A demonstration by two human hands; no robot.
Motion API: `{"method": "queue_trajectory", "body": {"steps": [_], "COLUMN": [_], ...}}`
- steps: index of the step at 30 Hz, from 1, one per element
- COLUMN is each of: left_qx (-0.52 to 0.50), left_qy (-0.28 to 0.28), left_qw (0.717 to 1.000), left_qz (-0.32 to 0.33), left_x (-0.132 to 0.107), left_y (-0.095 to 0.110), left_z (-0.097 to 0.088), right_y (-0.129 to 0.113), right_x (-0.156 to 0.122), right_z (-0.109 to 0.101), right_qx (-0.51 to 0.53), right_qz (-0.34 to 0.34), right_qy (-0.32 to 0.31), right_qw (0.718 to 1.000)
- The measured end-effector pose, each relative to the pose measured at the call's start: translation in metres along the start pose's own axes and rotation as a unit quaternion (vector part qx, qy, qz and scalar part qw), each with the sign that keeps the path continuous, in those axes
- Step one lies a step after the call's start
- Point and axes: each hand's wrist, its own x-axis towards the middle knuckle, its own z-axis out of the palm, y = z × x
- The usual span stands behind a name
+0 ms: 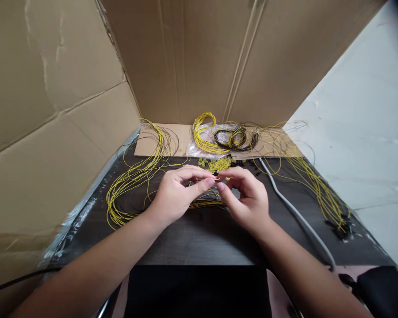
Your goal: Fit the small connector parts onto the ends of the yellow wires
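Left grip [175, 192] pinched on blurry black piece [216, 174], right grip [250, 198] slightly parted, hold unclear

Dark piece [216, 174]: tiny, partly covered by fingertips, and there's no making out what it is!
Left hand [175, 194]: lower fingers tucked away behind the thumb.
Yellow pieces [219, 164]: near side lost behind the hands, single shapes too small to read.
Dark clump [343, 227], far right: one blur at the wire ends.
Black object [384, 287], lower right: sliced by the frame, identity anyone's guess.
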Motion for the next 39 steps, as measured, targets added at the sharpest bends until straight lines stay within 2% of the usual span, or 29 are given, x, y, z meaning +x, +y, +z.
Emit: {"method": "queue_trajectory", "body": {"steps": [5, 13, 23, 31, 35, 39], "left_qx": [-0.087, -0.115, -0.102, -0.152, -0.15, -0.148], "left_qy": [-0.054, -0.064, -0.063, -0.076, -0.076, -0.045], "left_qw": [0.993, 0.985, 0.988, 0.975, 0.975, 0.979], "left_qz": [-0.063, -0.113, -0.102, -0.145, -0.145, -0.134], "left_x": [-0.0003, -0.0006, 0.0006, -0.0013, -0.0023, -0.0011], "left_y": [0.0026, 0.0047, 0.0043, 0.0047, 0.0026, -0.0019], "left_z": [0.0012, 0.0017, 0.0018, 0.0019, 0.0019, 0.001], "right_y": [-0.0013, -0.0017, -0.0015, -0.0016, 0.0016, 0.0061], "right_x": [0.0043, 0.0059, 0.0047, 0.0076, 0.0083, 0.0084], "right_z": [-0.0014, -0.003, -0.0031, -0.0051, -0.0043, -0.0018], "right_qx": [-0.019, -0.027, 0.0, 0.027, 0.087, 0.185], "right_qz": [-0.045, -0.082, -0.037, -0.01, 0.016, 0.056], "right_qy": [-0.012, -0.009, -0.005, 0.01, 0.017, 0.076], "right_qw": [0.999, 0.996, 0.999, 1.0, 0.996, 0.978]}}
